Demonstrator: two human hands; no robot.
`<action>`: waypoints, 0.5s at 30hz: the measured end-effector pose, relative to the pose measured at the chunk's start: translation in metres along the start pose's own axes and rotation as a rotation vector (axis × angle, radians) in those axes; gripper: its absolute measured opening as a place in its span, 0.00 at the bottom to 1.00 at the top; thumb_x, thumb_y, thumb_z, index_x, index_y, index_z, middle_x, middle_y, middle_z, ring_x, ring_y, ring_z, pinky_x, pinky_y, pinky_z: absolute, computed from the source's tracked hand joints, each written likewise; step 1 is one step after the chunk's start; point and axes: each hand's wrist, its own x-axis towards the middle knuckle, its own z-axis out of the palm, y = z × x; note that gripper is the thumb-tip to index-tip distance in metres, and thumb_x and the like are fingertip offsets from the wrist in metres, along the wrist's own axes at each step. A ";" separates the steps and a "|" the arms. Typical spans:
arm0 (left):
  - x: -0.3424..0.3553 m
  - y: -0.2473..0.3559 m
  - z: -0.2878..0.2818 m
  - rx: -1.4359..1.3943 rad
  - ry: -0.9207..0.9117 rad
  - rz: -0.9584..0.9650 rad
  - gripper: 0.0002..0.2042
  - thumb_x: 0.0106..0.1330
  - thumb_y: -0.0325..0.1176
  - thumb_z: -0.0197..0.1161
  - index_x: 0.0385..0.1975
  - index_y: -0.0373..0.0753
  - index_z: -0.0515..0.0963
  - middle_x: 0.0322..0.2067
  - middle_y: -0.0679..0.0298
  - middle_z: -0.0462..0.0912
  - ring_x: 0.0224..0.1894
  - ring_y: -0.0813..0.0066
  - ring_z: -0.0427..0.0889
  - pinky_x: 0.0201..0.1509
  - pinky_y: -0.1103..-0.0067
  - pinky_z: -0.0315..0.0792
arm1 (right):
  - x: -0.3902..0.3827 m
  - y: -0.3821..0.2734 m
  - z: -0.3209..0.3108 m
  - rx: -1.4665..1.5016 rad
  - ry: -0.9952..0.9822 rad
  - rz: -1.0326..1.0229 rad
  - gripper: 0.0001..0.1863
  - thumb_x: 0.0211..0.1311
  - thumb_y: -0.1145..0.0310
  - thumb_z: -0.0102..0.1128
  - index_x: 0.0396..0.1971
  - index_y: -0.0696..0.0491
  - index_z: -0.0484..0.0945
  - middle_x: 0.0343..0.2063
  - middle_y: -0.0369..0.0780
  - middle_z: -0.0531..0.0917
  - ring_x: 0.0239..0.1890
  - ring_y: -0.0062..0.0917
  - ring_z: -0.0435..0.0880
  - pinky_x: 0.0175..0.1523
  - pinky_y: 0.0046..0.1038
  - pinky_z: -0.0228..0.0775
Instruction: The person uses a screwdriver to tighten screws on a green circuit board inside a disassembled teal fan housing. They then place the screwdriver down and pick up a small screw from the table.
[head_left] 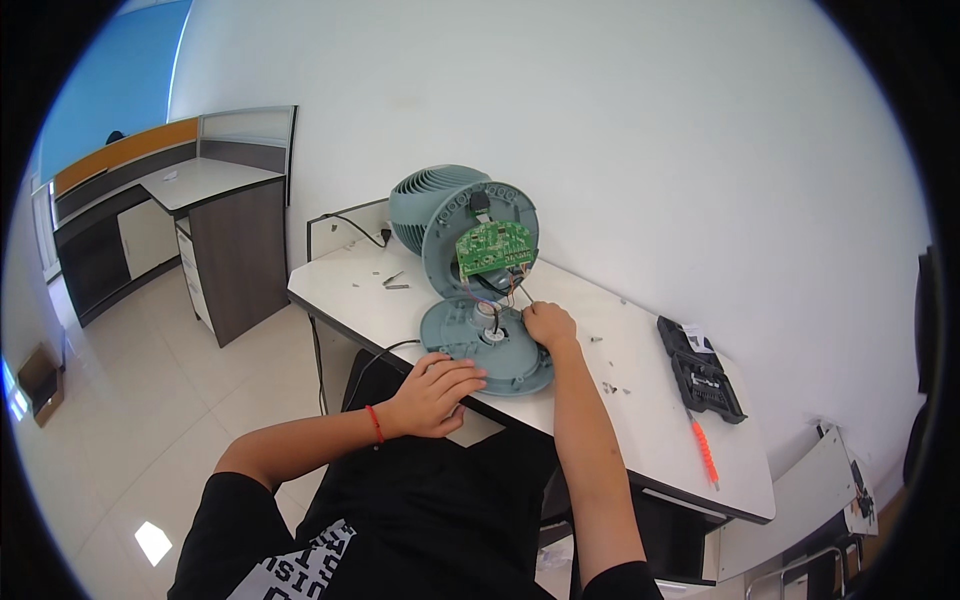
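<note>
A grey-green desk fan [440, 195] lies on its side on the table, its base opened up. A green circuit board [497, 247] hangs across the open underside, with coloured wires running down to the round base plate [510, 362]. At the plate's near left edge, my left hand [440, 392] grips the rim, fingers on top. My right hand [549, 325] is closed at the plate's right side, beside the wires. From its fist a thin metal shaft [527, 293] points up toward the fan; the handle is hidden, so the tool's kind is unclear.
Loose screws [612, 388] and small tools [396, 284] lie on the white table [650, 440]. At the right are an open black bit case [700, 370] and an orange flexible shaft [704, 452]. A black cable [385, 350] hangs over the front edge. A wall stands behind.
</note>
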 end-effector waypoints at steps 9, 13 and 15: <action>0.001 0.001 -0.001 0.000 -0.008 -0.005 0.27 0.52 0.32 0.64 0.57 0.41 0.74 0.61 0.65 0.76 0.65 0.66 0.72 0.69 0.62 0.62 | -0.006 -0.003 -0.006 0.008 -0.008 -0.007 0.25 0.69 0.52 0.44 0.49 0.49 0.86 0.52 0.48 0.85 0.54 0.45 0.84 0.60 0.44 0.75; 0.002 0.001 -0.001 -0.005 -0.004 -0.006 0.27 0.52 0.32 0.64 0.57 0.41 0.74 0.61 0.65 0.76 0.65 0.67 0.72 0.69 0.62 0.61 | -0.006 -0.003 -0.007 0.007 -0.014 0.001 0.25 0.69 0.52 0.44 0.49 0.49 0.86 0.52 0.48 0.85 0.55 0.44 0.84 0.60 0.44 0.75; 0.003 0.001 -0.001 -0.008 -0.004 -0.007 0.27 0.52 0.32 0.64 0.57 0.41 0.74 0.61 0.65 0.76 0.65 0.67 0.72 0.69 0.62 0.61 | -0.006 -0.003 -0.006 0.006 -0.013 0.002 0.25 0.69 0.51 0.44 0.49 0.49 0.86 0.52 0.47 0.85 0.54 0.44 0.84 0.60 0.44 0.75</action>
